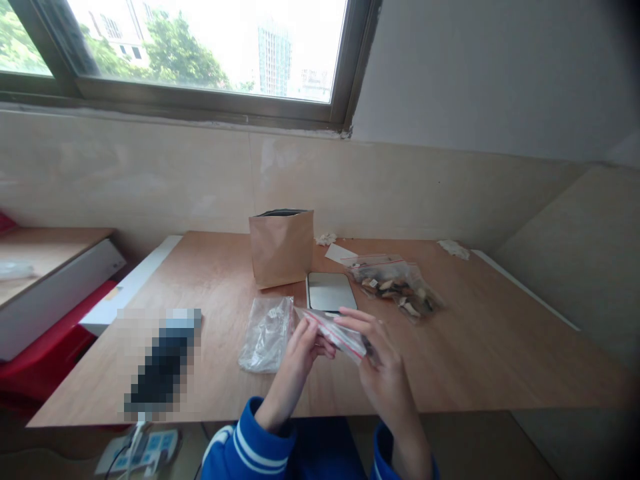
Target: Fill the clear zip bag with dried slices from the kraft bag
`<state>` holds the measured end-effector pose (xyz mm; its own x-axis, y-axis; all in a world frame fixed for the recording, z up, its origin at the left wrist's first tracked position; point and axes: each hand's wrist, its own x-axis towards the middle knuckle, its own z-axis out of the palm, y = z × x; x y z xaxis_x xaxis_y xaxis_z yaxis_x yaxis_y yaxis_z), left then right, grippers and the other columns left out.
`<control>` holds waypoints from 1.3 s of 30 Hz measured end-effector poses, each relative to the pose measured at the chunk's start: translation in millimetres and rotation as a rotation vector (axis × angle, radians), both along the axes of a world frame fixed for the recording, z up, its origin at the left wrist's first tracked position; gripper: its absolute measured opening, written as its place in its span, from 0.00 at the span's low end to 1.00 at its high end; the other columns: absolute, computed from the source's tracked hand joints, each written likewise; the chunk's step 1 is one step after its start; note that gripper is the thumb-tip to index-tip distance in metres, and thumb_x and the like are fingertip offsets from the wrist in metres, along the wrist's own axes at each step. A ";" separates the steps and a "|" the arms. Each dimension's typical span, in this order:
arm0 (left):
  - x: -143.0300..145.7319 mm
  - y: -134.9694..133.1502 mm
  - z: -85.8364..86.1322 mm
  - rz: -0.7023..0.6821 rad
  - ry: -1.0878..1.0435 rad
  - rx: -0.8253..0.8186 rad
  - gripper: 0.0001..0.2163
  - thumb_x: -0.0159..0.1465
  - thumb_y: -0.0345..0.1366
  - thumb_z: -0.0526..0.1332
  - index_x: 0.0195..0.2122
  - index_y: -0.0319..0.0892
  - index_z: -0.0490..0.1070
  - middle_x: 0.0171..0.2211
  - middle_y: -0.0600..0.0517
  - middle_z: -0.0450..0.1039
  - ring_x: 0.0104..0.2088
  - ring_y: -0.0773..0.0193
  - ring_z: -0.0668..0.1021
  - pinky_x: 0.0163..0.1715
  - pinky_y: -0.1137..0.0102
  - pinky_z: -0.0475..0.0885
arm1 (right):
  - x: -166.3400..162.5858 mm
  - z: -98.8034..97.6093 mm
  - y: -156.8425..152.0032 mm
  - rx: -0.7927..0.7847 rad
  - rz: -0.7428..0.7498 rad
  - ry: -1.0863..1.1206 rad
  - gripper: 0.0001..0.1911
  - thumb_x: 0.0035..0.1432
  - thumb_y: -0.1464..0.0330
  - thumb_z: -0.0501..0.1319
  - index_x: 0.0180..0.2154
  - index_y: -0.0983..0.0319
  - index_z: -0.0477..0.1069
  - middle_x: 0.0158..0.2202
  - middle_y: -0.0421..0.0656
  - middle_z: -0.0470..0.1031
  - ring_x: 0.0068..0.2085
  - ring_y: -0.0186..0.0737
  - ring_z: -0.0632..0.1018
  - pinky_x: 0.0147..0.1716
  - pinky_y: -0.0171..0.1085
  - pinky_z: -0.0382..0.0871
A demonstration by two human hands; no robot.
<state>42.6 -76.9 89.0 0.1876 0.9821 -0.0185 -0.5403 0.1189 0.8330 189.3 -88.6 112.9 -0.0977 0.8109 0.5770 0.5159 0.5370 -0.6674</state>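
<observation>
Between my hands is a clear zip bag [333, 330] with a red seal line, held above the table's front part. My left hand [306, 343] pinches its left end, fingers closed on the plastic. Around its right end my right hand [375, 340] is curled, with something dark partly showing by the fingers. What the bag contains is mostly hidden. Just behind it lies a flat silver scale [331, 291]. Left of my left hand rests a stack of clear plastic bags [267, 333].
A brown paper pouch [281, 250] stands upright behind the scale, its top open. To the right lies a zip bag of dark and tan pieces [400, 290]. A white card [341, 254] is near the wall. At left is a blurred-out dark object [163, 363] with a cable.
</observation>
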 end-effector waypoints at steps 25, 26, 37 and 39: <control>-20.0 2.5 -2.5 0.190 0.740 0.387 0.15 0.71 0.45 0.49 0.29 0.43 0.61 0.27 0.54 0.64 0.29 0.65 0.68 0.32 0.71 0.63 | -43.8 -17.9 1.8 -0.131 -0.026 0.095 0.10 0.66 0.66 0.55 0.34 0.59 0.73 0.35 0.44 0.78 0.37 0.41 0.79 0.39 0.37 0.75; -20.2 2.1 -2.5 0.174 0.746 0.395 0.15 0.71 0.44 0.49 0.29 0.43 0.61 0.27 0.54 0.64 0.29 0.66 0.68 0.32 0.71 0.63 | -43.0 -17.1 1.3 -0.138 -0.026 0.089 0.11 0.66 0.66 0.55 0.34 0.59 0.73 0.35 0.44 0.79 0.37 0.41 0.80 0.38 0.37 0.75; -30.2 4.5 -6.2 0.071 0.669 0.368 0.17 0.70 0.46 0.51 0.28 0.41 0.63 0.26 0.54 0.64 0.28 0.66 0.68 0.29 0.72 0.63 | -39.2 -12.7 -1.9 -0.193 0.038 0.116 0.08 0.62 0.65 0.60 0.35 0.60 0.76 0.35 0.43 0.81 0.37 0.42 0.82 0.39 0.37 0.77; -32.2 4.9 -7.2 0.075 0.710 0.359 0.17 0.69 0.46 0.51 0.26 0.41 0.63 0.24 0.54 0.64 0.27 0.66 0.68 0.29 0.72 0.63 | -40.9 -14.6 -1.4 -0.231 0.052 0.133 0.09 0.63 0.65 0.59 0.35 0.60 0.76 0.34 0.43 0.81 0.34 0.41 0.82 0.37 0.37 0.78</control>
